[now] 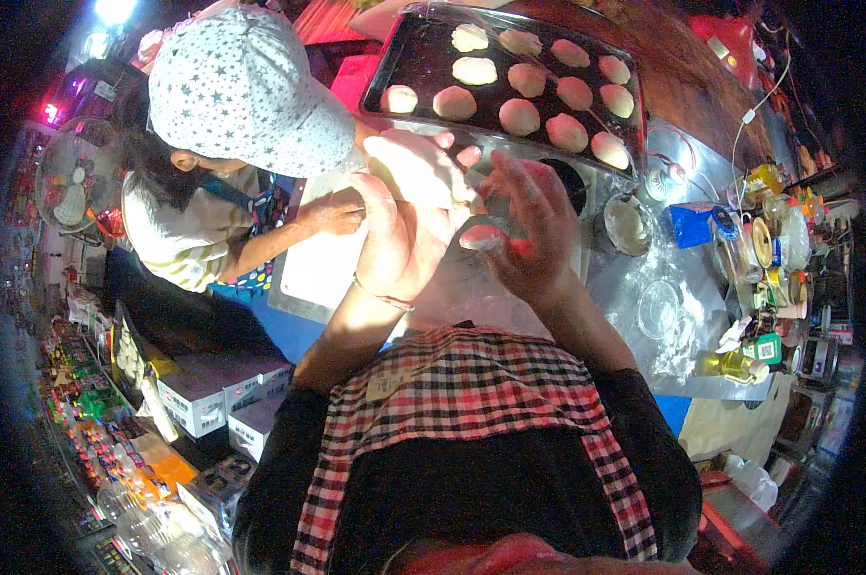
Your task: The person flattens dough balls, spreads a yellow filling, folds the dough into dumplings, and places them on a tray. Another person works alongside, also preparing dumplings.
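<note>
A flattened piece of pale dough (412, 167) lies across the raised palm and fingers of my left hand (404, 248), with the thumb up along its near-left side. My right hand (537, 237) hovers just right of the dough, blurred, fingers and thumb spread and nothing visible between them. Beyond both hands is a black baking tray (415, 68) bearing several rounded dough pieces (519, 116), partly under clear plastic film. Below my hands the floured work surface (476, 287) is partly hidden by my forearms.
A co-worker in a star-patterned cap (249, 90) leans in at left, one hand (341, 217) over a white board (310, 269). To the right stand a bowl (628, 224) with whitish contents, a blue box (691, 224) and an oil bottle (731, 365). White boxes (195, 410) sit lower left.
</note>
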A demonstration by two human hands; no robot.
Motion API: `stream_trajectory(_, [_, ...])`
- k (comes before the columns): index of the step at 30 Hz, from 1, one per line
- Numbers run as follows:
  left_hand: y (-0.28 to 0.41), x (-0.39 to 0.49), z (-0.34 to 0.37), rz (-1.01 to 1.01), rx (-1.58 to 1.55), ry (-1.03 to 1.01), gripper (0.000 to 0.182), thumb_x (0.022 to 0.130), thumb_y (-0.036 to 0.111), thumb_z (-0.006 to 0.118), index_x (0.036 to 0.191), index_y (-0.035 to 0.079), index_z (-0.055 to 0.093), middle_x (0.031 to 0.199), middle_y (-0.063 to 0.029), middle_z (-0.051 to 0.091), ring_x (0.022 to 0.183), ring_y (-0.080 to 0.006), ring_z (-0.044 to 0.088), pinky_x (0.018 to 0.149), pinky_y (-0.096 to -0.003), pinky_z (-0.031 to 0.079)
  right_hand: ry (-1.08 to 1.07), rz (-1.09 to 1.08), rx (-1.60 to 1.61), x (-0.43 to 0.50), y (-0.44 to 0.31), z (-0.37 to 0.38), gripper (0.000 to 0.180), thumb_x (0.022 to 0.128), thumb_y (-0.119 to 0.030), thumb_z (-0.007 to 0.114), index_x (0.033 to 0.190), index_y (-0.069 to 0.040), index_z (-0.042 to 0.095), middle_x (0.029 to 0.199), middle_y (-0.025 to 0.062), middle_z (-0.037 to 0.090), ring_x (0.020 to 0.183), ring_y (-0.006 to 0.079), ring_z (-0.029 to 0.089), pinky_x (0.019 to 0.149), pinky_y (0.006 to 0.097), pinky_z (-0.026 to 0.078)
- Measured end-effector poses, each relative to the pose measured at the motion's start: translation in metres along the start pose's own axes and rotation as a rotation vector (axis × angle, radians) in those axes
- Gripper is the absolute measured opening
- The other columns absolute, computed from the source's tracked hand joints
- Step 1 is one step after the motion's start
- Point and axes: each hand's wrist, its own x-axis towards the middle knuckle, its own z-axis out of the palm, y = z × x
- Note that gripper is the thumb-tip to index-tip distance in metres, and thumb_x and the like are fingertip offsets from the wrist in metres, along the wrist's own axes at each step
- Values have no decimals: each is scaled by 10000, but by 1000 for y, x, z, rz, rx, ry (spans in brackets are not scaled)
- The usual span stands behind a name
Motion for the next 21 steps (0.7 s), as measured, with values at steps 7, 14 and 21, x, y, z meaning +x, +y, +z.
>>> stream_trajectory(7, [-13, -11, -10, 134, 461, -126, 796, 844, 459, 726, 1421, 66, 342, 1334, -58, 493, 1237, -187, 479, 1015, -346, 419, 43, -40, 108, 19, 1, 14, 247, 796, -36, 696, 1037, -38, 640, 879, 144, 648, 754, 334, 634, 656, 380, 526])
stream_trajectory(14, [-4, -15, -12, 105, 732, -32, 824, 765, 212, 849, 1397, 30, 353, 1284, -59, 501, 1184, -175, 498, 1005, -328, 416, 9, 567, 541, 12, -7, 12, 193, 822, -17, 718, 995, -24, 633, 794, 36, 628, 728, 107, 590, 668, 272, 500])
stream_trajectory(21, [-13, -19, -8, 128, 749, 2, 645, 810, 128, 800, 1334, 27, 436, 1130, -39, 599, 1041, -148, 582, 901, -283, 477, 21, 721, 694, 17, -3, 19, 187, 832, -42, 724, 993, -23, 630, 800, 15, 646, 691, 110, 594, 678, 257, 515])
